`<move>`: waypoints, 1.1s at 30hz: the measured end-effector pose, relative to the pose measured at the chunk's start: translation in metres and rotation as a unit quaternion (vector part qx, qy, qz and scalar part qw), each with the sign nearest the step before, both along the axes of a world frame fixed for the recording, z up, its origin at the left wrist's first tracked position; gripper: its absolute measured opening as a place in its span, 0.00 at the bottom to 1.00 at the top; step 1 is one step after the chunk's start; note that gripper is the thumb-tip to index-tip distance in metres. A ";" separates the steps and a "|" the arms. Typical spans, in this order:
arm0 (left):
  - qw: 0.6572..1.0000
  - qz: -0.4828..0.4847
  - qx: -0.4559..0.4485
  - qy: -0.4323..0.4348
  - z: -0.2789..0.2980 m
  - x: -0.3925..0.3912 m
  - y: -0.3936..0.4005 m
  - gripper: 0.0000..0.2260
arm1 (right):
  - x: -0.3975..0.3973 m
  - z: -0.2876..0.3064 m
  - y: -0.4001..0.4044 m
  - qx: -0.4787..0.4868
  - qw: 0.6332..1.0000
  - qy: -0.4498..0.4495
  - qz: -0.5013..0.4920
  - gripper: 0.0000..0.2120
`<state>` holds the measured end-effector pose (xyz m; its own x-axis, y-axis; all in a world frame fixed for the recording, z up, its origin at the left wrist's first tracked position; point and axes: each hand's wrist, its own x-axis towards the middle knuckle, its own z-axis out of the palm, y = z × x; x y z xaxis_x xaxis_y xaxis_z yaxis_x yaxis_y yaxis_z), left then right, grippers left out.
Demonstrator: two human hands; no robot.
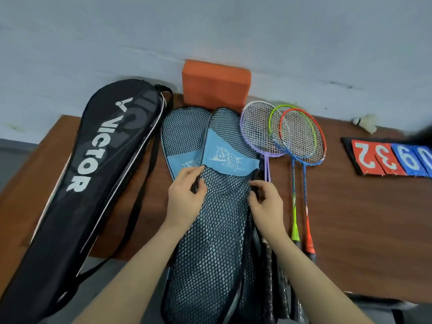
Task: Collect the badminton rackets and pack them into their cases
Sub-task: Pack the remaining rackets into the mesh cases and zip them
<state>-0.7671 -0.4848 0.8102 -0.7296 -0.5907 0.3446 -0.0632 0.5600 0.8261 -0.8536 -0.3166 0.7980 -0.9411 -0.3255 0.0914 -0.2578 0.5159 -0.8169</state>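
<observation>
Black honeycomb-mesh case (217, 230), blue logo band; both hands' fingers (198, 183) pinching its edges

Black case (77, 183) carried "VICTOR" in white capitals down its length, with the brand's logo mark above the word. Score cards (392, 157) on the bench (362, 218) showed 2 and 3 on red, 9 and 0 on blue. Blue panel on the mesh case (230, 160) had a white stylised logo, unreadable.
</observation>
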 end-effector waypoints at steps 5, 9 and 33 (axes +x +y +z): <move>0.998 0.054 -0.012 0.028 0.007 0.020 -0.013 0.14 | 0.009 0.017 -0.028 -0.012 0.996 0.061 0.063 0.10; 0.995 0.101 -0.015 -0.015 -0.007 0.043 -0.030 0.15 | 0.023 0.020 -0.053 0.001 0.987 0.100 0.128 0.12; 0.977 -0.064 0.014 -0.205 -0.040 0.046 0.011 0.22 | 0.039 -0.002 -0.058 -0.055 0.988 -0.092 0.114 0.10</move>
<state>-0.7207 -0.4737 0.7706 -0.8717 -0.4900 -0.0062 -0.3217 0.5627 0.7615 -0.8145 -0.3750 0.7962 -0.8479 -0.5294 -0.0277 -0.1995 0.3671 -0.9085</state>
